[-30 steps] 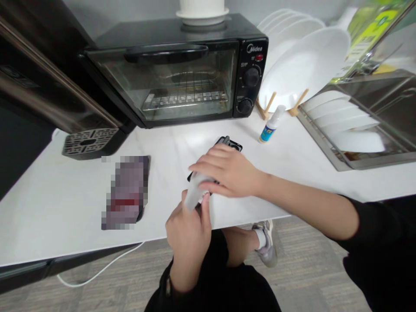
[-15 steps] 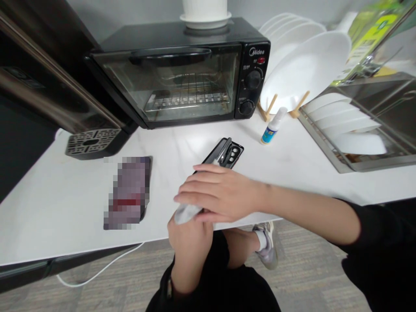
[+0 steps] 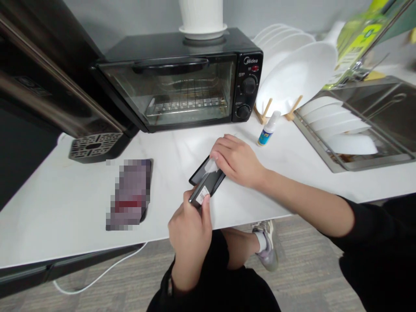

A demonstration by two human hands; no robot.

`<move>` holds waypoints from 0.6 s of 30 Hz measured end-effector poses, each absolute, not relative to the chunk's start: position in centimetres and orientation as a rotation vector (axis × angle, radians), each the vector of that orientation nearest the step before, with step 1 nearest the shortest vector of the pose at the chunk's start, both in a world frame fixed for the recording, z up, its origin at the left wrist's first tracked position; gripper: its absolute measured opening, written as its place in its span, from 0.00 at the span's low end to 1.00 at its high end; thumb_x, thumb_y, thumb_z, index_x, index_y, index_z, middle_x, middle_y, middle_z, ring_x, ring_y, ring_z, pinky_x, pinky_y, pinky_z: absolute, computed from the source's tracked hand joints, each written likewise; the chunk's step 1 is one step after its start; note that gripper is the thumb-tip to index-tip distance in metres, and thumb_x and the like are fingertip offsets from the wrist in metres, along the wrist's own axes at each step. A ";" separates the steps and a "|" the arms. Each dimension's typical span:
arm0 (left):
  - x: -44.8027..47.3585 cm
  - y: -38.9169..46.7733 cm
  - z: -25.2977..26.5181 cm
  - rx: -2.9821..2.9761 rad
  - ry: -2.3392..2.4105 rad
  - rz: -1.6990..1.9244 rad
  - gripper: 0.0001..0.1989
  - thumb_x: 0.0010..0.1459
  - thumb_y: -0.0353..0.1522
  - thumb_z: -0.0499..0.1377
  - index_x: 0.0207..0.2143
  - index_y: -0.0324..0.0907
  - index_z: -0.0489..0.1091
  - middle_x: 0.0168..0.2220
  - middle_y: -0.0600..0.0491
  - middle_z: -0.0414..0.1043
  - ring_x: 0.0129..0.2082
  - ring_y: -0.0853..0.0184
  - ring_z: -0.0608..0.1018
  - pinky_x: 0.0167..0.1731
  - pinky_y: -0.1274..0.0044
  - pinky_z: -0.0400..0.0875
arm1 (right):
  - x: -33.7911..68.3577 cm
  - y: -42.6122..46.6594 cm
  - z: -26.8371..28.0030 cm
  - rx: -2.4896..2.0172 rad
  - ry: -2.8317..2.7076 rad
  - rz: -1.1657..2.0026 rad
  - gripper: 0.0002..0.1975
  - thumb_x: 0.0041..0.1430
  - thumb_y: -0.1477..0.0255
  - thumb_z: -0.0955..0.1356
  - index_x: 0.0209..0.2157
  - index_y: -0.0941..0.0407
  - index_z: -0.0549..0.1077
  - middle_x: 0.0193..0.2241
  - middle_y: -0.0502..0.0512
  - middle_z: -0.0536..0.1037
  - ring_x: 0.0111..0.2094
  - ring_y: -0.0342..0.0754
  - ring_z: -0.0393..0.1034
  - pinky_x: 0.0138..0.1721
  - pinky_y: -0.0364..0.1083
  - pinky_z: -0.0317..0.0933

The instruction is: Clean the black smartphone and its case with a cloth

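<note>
My left hand is closed around the near end of a slim dark phone with a white label on it, tilted up above the counter. Bent over its far end is my right hand, fingers closed on a pale grey cloth against the phone. Beneath them a black phone case lies on the white counter, its far part hidden by my right hand. To the left lies a flat dark-edged, phone-shaped thing whose face is pixelated.
A black toaster oven stands at the back, with a white pot on top. A small spray bottle stands near racked white plates. On the right is a sink with bowls; on the left, a dark machine.
My right hand has moved up and right with the cloth, from over my left hand to the phone's far end. The phone's labelled side now shows. The view has shifted slightly.
</note>
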State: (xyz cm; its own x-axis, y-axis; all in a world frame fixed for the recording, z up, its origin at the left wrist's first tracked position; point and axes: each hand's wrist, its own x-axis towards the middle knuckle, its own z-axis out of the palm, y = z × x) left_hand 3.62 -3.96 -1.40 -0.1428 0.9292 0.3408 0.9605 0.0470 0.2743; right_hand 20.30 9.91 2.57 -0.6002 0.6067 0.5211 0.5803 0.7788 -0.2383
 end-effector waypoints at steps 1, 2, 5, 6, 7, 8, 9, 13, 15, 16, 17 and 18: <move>3.5 -4.0 -1.6 -2.011 -2.190 -0.682 0.11 0.72 0.39 0.53 0.45 0.41 0.68 0.23 0.53 0.75 0.22 0.59 0.79 0.23 0.74 0.56 | 20.0 9.3 2.5 -0.724 -2.415 0.063 0.23 0.77 0.64 0.55 0.41 0.57 0.77 0.39 0.57 0.80 0.43 0.52 0.71 0.61 0.56 0.58; 3.4 -4.0 -1.9 -2.017 -2.135 -0.679 0.11 0.73 0.38 0.52 0.44 0.40 0.69 0.23 0.53 0.75 0.22 0.59 0.78 0.23 0.74 0.57 | 19.7 8.8 2.4 -0.548 -2.455 0.060 0.20 0.77 0.64 0.56 0.45 0.57 0.77 0.42 0.56 0.81 0.46 0.50 0.72 0.65 0.56 0.56; 3.0 -4.0 -2.6 -2.038 -1.920 -0.637 0.14 0.72 0.33 0.48 0.35 0.41 0.70 0.24 0.49 0.75 0.23 0.59 0.78 0.25 0.73 0.61 | 19.0 7.5 2.0 -0.129 -2.532 -0.005 0.20 0.76 0.62 0.60 0.59 0.57 0.71 0.47 0.53 0.82 0.52 0.45 0.73 0.70 0.51 0.52; 2.9 -4.0 -2.7 -2.044 -1.878 -0.625 0.15 0.71 0.32 0.47 0.33 0.42 0.70 0.25 0.48 0.75 0.24 0.58 0.78 0.26 0.72 0.62 | 18.9 7.4 1.8 -0.077 -2.546 -0.028 0.22 0.76 0.61 0.61 0.63 0.57 0.69 0.48 0.53 0.81 0.52 0.45 0.73 0.69 0.50 0.53; 2.9 -4.0 -2.7 -2.046 -1.876 -0.616 0.15 0.71 0.32 0.47 0.34 0.42 0.70 0.25 0.47 0.76 0.24 0.58 0.78 0.27 0.72 0.63 | 18.9 7.5 1.7 -0.077 -2.547 -0.043 0.23 0.76 0.60 0.61 0.64 0.58 0.67 0.49 0.54 0.81 0.52 0.45 0.72 0.68 0.50 0.55; 2.9 -4.0 -2.7 -2.042 -1.921 -0.611 0.15 0.71 0.33 0.47 0.36 0.41 0.70 0.25 0.48 0.76 0.24 0.58 0.78 0.27 0.72 0.63 | 18.9 7.7 1.7 -0.116 -2.538 -0.045 0.25 0.76 0.59 0.60 0.65 0.58 0.67 0.49 0.54 0.81 0.51 0.47 0.72 0.65 0.51 0.57; 2.9 -4.0 -2.5 -2.033 -1.992 -0.610 0.14 0.72 0.35 0.48 0.39 0.40 0.71 0.25 0.49 0.76 0.23 0.59 0.78 0.26 0.72 0.63 | 19.1 8.1 1.7 -0.182 -2.524 -0.037 0.25 0.76 0.58 0.59 0.63 0.59 0.68 0.48 0.55 0.82 0.50 0.48 0.72 0.62 0.51 0.59; 3.5 -4.0 -1.6 -1.999 -2.252 -0.636 0.14 0.72 0.41 0.52 0.46 0.40 0.68 0.24 0.52 0.76 0.23 0.58 0.80 0.24 0.74 0.59 | 20.4 10.4 2.0 -0.741 -2.403 0.011 0.28 0.78 0.59 0.53 0.43 0.60 0.77 0.37 0.59 0.81 0.40 0.52 0.71 0.48 0.52 0.61; 3.7 -4.0 -1.2 -2.020 -2.266 -0.679 0.13 0.72 0.40 0.52 0.48 0.41 0.67 0.25 0.52 0.77 0.25 0.57 0.81 0.24 0.74 0.59 | 20.9 11.1 2.2 -1.020 -2.322 0.045 0.30 0.78 0.62 0.51 0.35 0.59 0.76 0.32 0.59 0.79 0.35 0.51 0.70 0.45 0.52 0.59; 3.7 -4.1 -1.1 -2.029 -2.264 -0.698 0.12 0.72 0.40 0.52 0.48 0.42 0.67 0.25 0.52 0.77 0.26 0.57 0.82 0.25 0.74 0.59 | 21.0 11.3 2.3 -1.100 -2.287 0.067 0.30 0.78 0.62 0.50 0.34 0.59 0.76 0.31 0.59 0.79 0.34 0.51 0.70 0.43 0.52 0.59; 3.7 -4.1 -1.1 -2.031 -2.266 -0.713 0.13 0.72 0.40 0.52 0.49 0.42 0.67 0.26 0.52 0.78 0.26 0.57 0.82 0.25 0.74 0.60 | 21.0 11.3 2.3 -1.122 -2.271 0.090 0.30 0.78 0.63 0.50 0.35 0.60 0.77 0.32 0.60 0.79 0.35 0.52 0.71 0.44 0.52 0.60; 3.7 -4.1 -1.1 -2.030 -2.272 -0.723 0.13 0.72 0.40 0.52 0.49 0.41 0.67 0.26 0.52 0.78 0.26 0.57 0.82 0.25 0.74 0.60 | 20.9 11.0 2.3 -1.089 -2.273 0.109 0.30 0.78 0.63 0.51 0.39 0.61 0.78 0.34 0.61 0.80 0.37 0.52 0.72 0.46 0.52 0.62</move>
State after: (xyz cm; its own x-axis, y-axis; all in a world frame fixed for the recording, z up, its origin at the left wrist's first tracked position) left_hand 3.73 -4.06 -1.09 -0.1597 0.9383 0.3066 0.9429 0.0530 0.3288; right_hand 20.89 11.04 2.28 -0.4762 0.7308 0.4890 0.6808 0.6584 -0.3209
